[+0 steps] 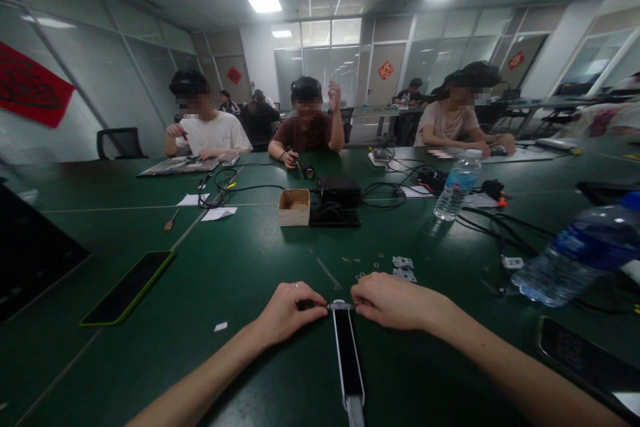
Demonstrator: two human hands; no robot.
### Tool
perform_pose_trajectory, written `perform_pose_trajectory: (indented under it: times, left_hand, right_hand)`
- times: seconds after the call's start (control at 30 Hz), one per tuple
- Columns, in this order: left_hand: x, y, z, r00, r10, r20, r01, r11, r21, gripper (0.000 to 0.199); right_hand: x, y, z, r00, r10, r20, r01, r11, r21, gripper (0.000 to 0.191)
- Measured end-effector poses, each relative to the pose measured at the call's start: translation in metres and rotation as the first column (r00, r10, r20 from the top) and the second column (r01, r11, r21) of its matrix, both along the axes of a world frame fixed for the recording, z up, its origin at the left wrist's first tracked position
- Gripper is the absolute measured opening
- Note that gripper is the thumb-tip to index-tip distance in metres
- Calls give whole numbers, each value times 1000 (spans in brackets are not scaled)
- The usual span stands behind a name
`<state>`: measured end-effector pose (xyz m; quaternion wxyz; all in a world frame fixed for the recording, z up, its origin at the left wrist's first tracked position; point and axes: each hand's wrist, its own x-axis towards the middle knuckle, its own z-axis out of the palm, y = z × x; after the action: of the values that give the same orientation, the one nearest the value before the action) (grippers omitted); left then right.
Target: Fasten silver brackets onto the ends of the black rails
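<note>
On the green table in front of me lies a long, narrow black piece with a white rim (349,353), a pale band running from its near end. At its far end is a small metallic crosspiece (340,305). My left hand (290,312), with a ring on one finger, pinches the left end of this crosspiece between thumb and fingers. The right end is pinched by my right hand (393,301), whose curled fingers partly hide it. Just beyond my right hand lie flat metal plates (403,267) and several small metal bits (377,261).
Left lies a green-edged phone (127,288); a second phone (580,353) is at the right. Water bottles (457,187) stand at the right among black cables. Ahead are a small open box (294,208) and a screwdriver (171,221). Several people sit beyond.
</note>
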<state>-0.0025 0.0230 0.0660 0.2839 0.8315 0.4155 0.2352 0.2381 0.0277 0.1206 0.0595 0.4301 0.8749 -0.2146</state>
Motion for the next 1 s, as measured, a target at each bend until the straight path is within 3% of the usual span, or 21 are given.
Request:
perform_pose_trajectory:
  times: [0.4,0.6,0.77,1.0]
  left_hand:
    - [1,-3,-9,997,-57,-54,63,991,119,13]
    - [1,-3,-17,995,-61,-83,78,972,223,14]
    - [1,-3,-17,993,-28,-115,57,964,259,9]
    - [2,-2,-14,990,-46,-137,80,963,258,7]
  right_hand:
    - [-4,1,-1,999,44,0,-44,999,10,21]
    - [6,8,12,1000,18,-4,-18,999,-45,17]
    - [30,28,18,997,-77,-26,79,991,105,17]
    - [37,43,-2,992,-121,-34,125,974,191,16]
